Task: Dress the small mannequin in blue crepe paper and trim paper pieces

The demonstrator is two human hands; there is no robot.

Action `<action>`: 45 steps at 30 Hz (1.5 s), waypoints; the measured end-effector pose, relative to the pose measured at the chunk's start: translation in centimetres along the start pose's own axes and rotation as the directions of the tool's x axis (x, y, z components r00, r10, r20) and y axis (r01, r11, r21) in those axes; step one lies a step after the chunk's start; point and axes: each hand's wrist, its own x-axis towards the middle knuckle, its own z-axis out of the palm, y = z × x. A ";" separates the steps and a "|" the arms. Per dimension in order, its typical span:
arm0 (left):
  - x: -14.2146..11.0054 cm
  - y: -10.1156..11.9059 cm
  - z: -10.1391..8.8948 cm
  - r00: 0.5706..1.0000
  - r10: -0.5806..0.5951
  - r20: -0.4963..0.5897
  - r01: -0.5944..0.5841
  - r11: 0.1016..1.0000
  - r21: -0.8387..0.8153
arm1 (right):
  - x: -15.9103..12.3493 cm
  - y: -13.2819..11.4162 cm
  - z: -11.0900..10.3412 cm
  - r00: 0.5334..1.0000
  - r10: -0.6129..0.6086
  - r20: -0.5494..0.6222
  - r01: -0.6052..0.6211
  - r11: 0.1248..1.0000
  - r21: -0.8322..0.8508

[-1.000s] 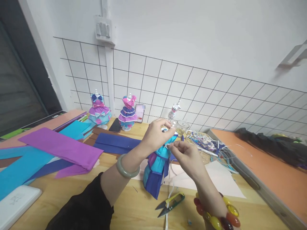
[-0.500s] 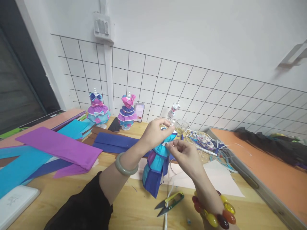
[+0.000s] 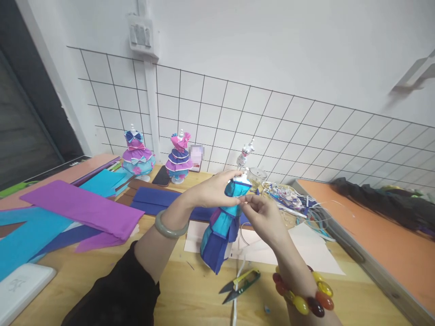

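The left grip point(image 3: 212, 192) wraps a miniature dress form point(image 3: 224, 222) clad in turquoise and navy, its thumb across the waist and its fingers up near the neck. The right grip point(image 3: 267, 217) meets that thumb, fingertips pinched together at the waistline; whether anything lies between them cannot be told. The form tilts beneath both grips, above the wooden surface point(image 3: 190, 303). Nearer the wearer, just below the grips, yellow-and-green snips point(image 3: 249, 284) lie with blades apart, crossing a white ribbon point(image 3: 235, 308). A pale sheet point(image 3: 314, 244) extends right of them. Beyond the right grip sit a clear jar point(image 3: 257, 174) and tangled trimmings point(image 3: 285, 194); left of the left grip lie navy fabric point(image 3: 154, 199) and, farther out, purple fabric point(image 3: 84, 208). Two dressed figurines point(image 3: 178, 160) stand beyond, by the wall grid.
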 end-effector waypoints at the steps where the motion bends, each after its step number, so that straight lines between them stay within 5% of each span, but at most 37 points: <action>1: 0.0 0.0 0.1 1.000 -0.001 -0.001 0.001 1.000 0.007 | 0.0 0.1 0.0 1.000 0.001 -0.003 -0.001 1.000 0.002; 14: 0.3 -0.3 1.2 0.994 0.003 -0.107 -0.006 0.999 -0.035 | 0.0 0.2 0.0 1.000 0.010 -0.007 -0.010 1.000 0.009; 45: 0.1 0.1 1.1 0.997 -0.027 -0.072 0.019 0.995 -0.102 | -0.2 0.3 0.0 1.000 0.029 0.010 -0.029 0.999 0.041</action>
